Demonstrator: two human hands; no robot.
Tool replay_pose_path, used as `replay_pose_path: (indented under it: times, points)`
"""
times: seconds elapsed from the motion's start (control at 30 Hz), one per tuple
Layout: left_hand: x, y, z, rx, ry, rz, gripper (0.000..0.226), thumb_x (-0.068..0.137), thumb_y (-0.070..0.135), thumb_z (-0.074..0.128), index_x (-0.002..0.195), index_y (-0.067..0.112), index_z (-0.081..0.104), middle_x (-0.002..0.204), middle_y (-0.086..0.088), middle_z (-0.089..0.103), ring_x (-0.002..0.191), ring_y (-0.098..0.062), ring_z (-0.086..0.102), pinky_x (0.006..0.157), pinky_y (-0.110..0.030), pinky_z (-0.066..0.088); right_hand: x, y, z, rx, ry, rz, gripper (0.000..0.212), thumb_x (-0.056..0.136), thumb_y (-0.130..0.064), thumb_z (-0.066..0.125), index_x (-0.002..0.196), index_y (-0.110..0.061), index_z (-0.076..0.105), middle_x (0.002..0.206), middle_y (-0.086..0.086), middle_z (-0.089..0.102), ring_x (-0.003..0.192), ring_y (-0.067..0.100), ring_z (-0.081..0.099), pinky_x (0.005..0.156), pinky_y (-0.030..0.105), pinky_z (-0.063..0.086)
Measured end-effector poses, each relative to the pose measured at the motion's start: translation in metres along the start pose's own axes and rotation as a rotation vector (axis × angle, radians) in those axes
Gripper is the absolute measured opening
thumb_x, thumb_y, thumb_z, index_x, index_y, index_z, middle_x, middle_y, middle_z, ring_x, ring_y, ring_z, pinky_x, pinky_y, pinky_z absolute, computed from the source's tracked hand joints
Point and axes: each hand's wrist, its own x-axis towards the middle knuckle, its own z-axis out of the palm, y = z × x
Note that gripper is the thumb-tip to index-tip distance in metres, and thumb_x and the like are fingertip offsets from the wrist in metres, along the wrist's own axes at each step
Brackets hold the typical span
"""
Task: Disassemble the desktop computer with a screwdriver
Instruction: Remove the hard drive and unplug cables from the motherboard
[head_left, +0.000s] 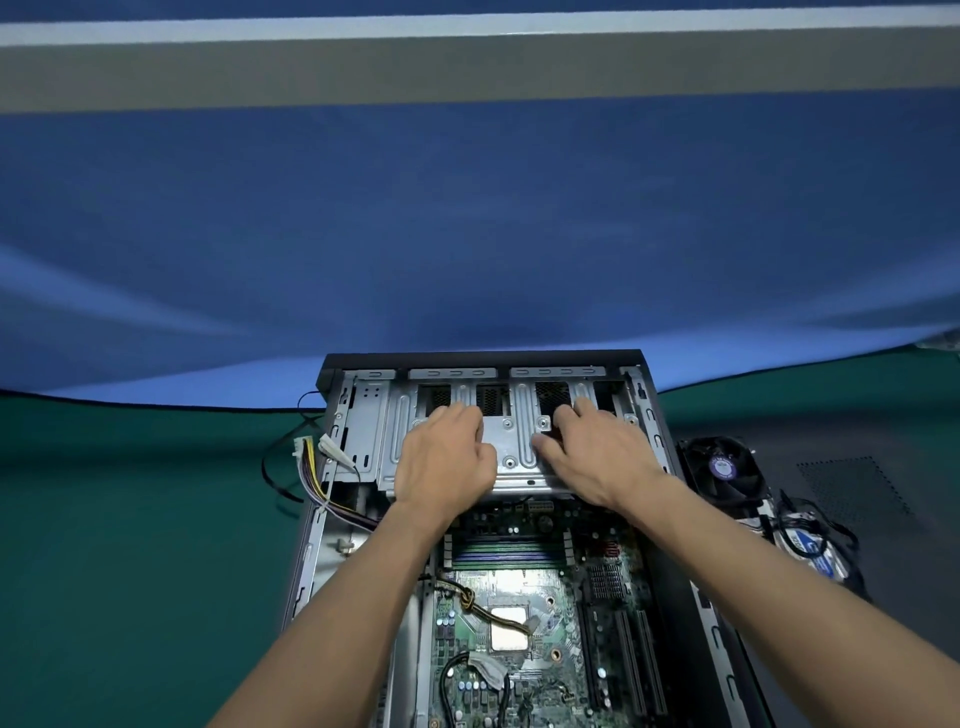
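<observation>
Green table (130, 519), open computer case (644, 395), no legible writing

Green table (130, 519) left lies open; a fan (724, 465) and cables (810, 540) crowd the right.

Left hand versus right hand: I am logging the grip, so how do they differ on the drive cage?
The left hand lies on the left half of the drive cage, the right hand on the right half. The left hand's fingers are bunched and curled at a cage opening; the right hand's are spread wider, thumb stretched toward the middle. Both rest palm down on the cage; neither holds a screwdriver.
</observation>
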Motion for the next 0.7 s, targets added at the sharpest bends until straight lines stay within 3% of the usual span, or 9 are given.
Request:
replay_pose_path:
  times: [0.13, 0.23, 0.3, 0.37, 0.5, 0.57, 0.7]
  points:
    - [-0.002, 0.000, -0.001, -0.075, 0.004, -0.031, 0.008, 0.074, 0.012, 0.050, 0.068, 0.015, 0.045, 0.060, 0.005, 0.047, 0.057, -0.016, 0.044, 0.051, -0.024, 0.024, -0.015, 0.001, 0.002, 0.213, 0.112, 0.101, 0.034, 0.099, -0.041, 0.032, 0.109, -0.016, 0.052, 0.109, 0.003, 0.053, 0.082, 0.019, 0.050, 0.069, 0.029, 0.036]
    - [-0.005, 0.000, -0.003, -0.103, -0.014, -0.028, 0.006, 0.075, 0.013, 0.050, 0.069, 0.014, 0.049, 0.058, 0.005, 0.049, 0.057, -0.017, 0.047, 0.052, -0.025, 0.027, -0.031, 0.006, 0.002, 0.278, 0.171, 0.144, 0.029, 0.099, -0.038, 0.035, 0.104, -0.017, 0.053, 0.104, -0.001, 0.051, 0.086, 0.015, 0.046, 0.070, 0.028, 0.034]
    - [-0.010, 0.002, -0.006, -0.142, -0.001, -0.043, 0.007, 0.075, 0.017, 0.047, 0.069, 0.014, 0.049, 0.059, 0.003, 0.052, 0.059, -0.019, 0.050, 0.055, -0.027, 0.032, -0.044, 0.008, 0.004, 0.237, 0.283, 0.110, 0.024, 0.099, -0.035, 0.038, 0.100, -0.017, 0.053, 0.098, -0.004, 0.046, 0.092, 0.014, 0.042, 0.072, 0.027, 0.032]
    - [-0.022, 0.004, -0.008, -0.196, 0.068, -0.075, 0.011, 0.073, 0.021, 0.043, 0.068, 0.014, 0.049, 0.058, 0.002, 0.052, 0.057, -0.020, 0.050, 0.055, -0.029, 0.037, -0.059, 0.008, 0.005, 0.237, 0.407, 0.031, 0.017, 0.097, -0.030, 0.043, 0.091, -0.017, 0.054, 0.090, -0.006, 0.043, 0.086, 0.013, 0.040, 0.070, 0.025, 0.031]
    - [-0.058, 0.010, -0.010, -0.176, 0.132, 0.002, 0.011, 0.075, 0.018, 0.046, 0.068, 0.013, 0.054, 0.054, 0.001, 0.053, 0.048, -0.019, 0.049, 0.048, -0.028, 0.037, -0.083, 0.000, 0.019, 0.316, 0.293, -0.100, 0.017, 0.095, -0.031, 0.043, 0.081, -0.024, 0.045, 0.075, -0.010, 0.047, 0.069, 0.010, 0.045, 0.059, 0.025, 0.036]
    - [-0.063, 0.015, -0.009, -0.080, 0.035, 0.023, 0.016, 0.081, 0.020, 0.046, 0.075, 0.014, 0.060, 0.063, 0.000, 0.061, 0.056, -0.020, 0.056, 0.053, -0.028, 0.038, -0.088, -0.005, 0.034, 0.309, 0.209, -0.098, 0.020, 0.095, -0.035, 0.040, 0.081, -0.023, 0.046, 0.074, -0.009, 0.052, 0.066, 0.013, 0.049, 0.059, 0.029, 0.038]
    - [-0.072, 0.020, -0.002, 0.261, -0.336, -0.114, 0.022, 0.091, 0.021, 0.040, 0.093, 0.014, 0.060, 0.094, -0.006, 0.068, 0.086, -0.027, 0.063, 0.068, -0.031, 0.042, -0.088, -0.013, 0.063, 0.421, 0.091, 0.087, 0.020, 0.097, -0.030, 0.040, 0.092, -0.021, 0.056, 0.091, -0.005, 0.061, 0.072, 0.013, 0.050, 0.062, 0.028, 0.034]
